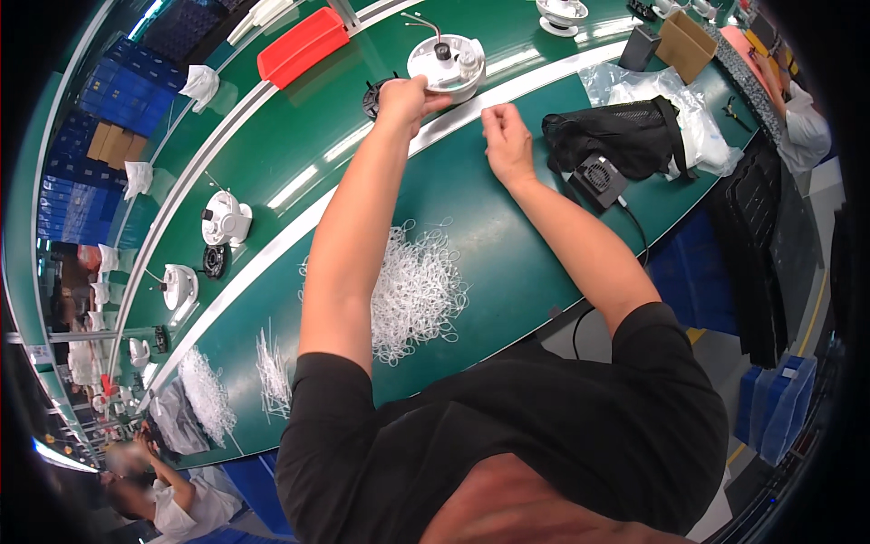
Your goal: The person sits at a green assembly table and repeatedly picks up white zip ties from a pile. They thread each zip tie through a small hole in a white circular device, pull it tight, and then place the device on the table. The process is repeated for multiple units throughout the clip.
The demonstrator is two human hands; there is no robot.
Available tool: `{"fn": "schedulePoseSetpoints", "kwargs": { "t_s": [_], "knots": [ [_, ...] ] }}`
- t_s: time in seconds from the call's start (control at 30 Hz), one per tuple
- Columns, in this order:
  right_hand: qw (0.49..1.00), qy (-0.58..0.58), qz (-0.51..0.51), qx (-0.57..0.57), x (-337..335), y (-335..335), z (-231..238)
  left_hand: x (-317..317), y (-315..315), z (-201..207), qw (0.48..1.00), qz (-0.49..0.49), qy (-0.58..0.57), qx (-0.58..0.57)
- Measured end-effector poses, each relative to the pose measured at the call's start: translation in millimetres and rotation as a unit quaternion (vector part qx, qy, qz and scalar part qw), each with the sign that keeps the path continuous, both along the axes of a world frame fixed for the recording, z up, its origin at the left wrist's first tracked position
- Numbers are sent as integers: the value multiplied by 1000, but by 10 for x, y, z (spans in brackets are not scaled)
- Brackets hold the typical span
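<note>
Your left hand [408,102] is at the near side of a housing [465,83] on the belt [299,127], with a small part [372,102] just left of the hand; a tray [304,47] lies beyond that hand to its left; a second housing [227,220] sits on the belt farther left and nearer you; your right hand [509,143] is right of the first housing, above the bench [517,263]; a mesh bag [625,136] lies right of that hand, a fan unit [598,184] at its near side; nearer you than both hands lies a heap of loops [417,299]
</note>
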State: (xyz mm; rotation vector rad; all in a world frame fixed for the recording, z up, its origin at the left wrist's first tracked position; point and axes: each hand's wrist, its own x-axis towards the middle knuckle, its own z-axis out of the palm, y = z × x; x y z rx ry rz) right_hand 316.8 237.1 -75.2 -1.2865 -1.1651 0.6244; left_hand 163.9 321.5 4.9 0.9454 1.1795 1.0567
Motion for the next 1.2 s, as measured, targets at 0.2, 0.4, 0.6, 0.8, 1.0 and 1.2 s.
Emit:
{"fn": "schedulePoseSetpoints", "kwargs": {
  "t_s": [0.2,0.4,0.6,0.8,1.0,1.2],
  "knots": [
    [998,-21,50,-14,-38,94,-66,257,366,-370,995,69,-78,-4],
    [998,-27,51,-12,-264,409,-309,-448,143,-304,974,-134,159,88],
    [993,-75,90,-31,300,311,-500,-188,-999,-526,813,-319,448,191],
    [989,-102,103,-29,374,346,-184,160,-1220,-215,738,-298,585,155],
    [985,-141,99,-25,414,217,-197,207,-1411,-372,735,-290,585,181],
    [983,-134,120,-34,363,181,-86,-164,-1383,-22,862,-151,451,174]
  ]
}}
